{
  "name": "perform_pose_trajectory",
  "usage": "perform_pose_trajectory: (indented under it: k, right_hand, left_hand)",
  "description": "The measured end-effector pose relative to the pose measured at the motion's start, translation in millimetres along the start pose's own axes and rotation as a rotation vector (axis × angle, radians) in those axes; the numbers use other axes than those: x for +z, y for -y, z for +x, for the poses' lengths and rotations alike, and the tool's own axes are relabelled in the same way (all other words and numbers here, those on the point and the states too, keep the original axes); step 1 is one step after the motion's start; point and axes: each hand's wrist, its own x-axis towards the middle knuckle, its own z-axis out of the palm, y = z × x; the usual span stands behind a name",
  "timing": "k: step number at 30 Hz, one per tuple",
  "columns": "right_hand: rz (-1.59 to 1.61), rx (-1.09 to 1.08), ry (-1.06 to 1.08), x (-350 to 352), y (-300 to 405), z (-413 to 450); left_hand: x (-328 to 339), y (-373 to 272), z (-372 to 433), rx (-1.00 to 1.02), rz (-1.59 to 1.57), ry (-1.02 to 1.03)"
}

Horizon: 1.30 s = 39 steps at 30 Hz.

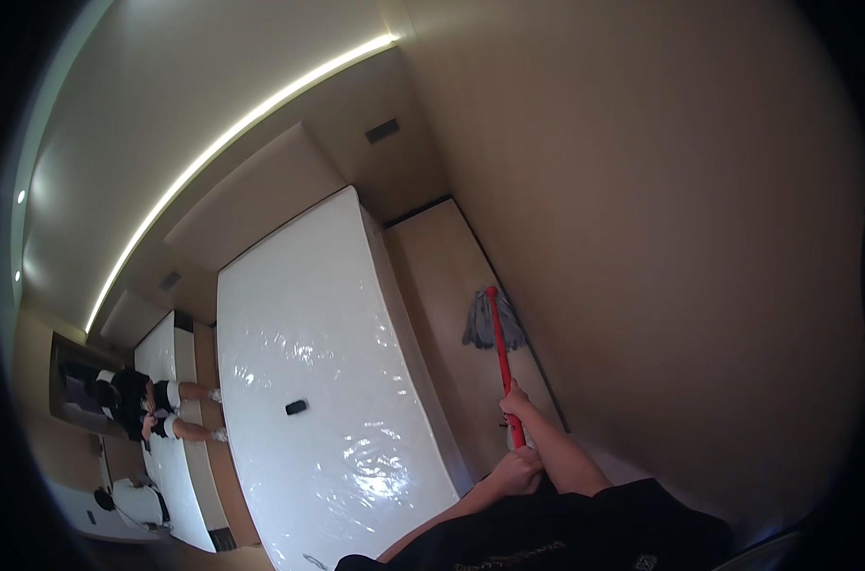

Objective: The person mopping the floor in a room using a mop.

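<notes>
Both my hands are closed around the red handle (501,350) of a mop. My left hand (516,471) grips it near the end closest to my body. Farther down the shaft, my right hand (515,400) wraps around it. At the far end, the grey strands of the mop head (481,328) lie spread on the light brown floor (432,243), close to the wall's dark baseboard (486,250).
A plastic-wrapped mattress (296,307) stands left of the mop, with a dark phone-like object (296,407) on it. A bare wall (618,250) rises to the right. Beyond, a person in black (129,400) sits on a second mattress (182,485), near a person in white (136,499).
</notes>
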Motion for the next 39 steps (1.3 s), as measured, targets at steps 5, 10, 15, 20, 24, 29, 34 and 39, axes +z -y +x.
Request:
perform_pose_trajectory:
  k: [5, 10, 15, 20, 24, 29, 34, 39]
  right_hand:
    - [-0.058, 0.029, 0.033, -2.9, 78.9, 80.3]
    - [-0.076, 0.058, 0.05, -2.4, 167.3, 139.1]
    - [-0.006, -0.079, 0.189, 7.1, 264.6, 214.6]
    - [0.051, -0.09, 0.224, 12.3, 403.7, 301.1]
    - [0.068, -0.058, 0.24, 22.8, 508.1, 368.8]
    - [0.142, -0.071, 0.296, 42.7, 619.6, 447.0]
    - [0.379, 0.131, 0.412, 79.1, 706.9, 489.4]
    - [0.604, 0.246, 0.562, 120.3, 756.5, 563.7]
  left_hand:
    - [-58.9, 73.8, 52.5, -0.004, 0.031, -0.01]
    - [-127.3, 146.5, 89.5, 0.027, 0.038, -0.115]
    - [-220.8, 226.1, 129.9, 0.036, 0.034, -0.224]
    - [-329.5, 325.1, 187.4, 0.084, -0.05, -0.383]
    - [-420.2, 393.1, 226.3, 0.09, -0.088, -0.558]
    - [-525.6, 476.2, 260.5, 0.041, -0.015, -0.651]
    - [-624.4, 515.0, 265.1, 0.008, -0.044, -0.732]
    - [-712.6, 531.9, 244.2, -0.099, -0.217, -0.846]
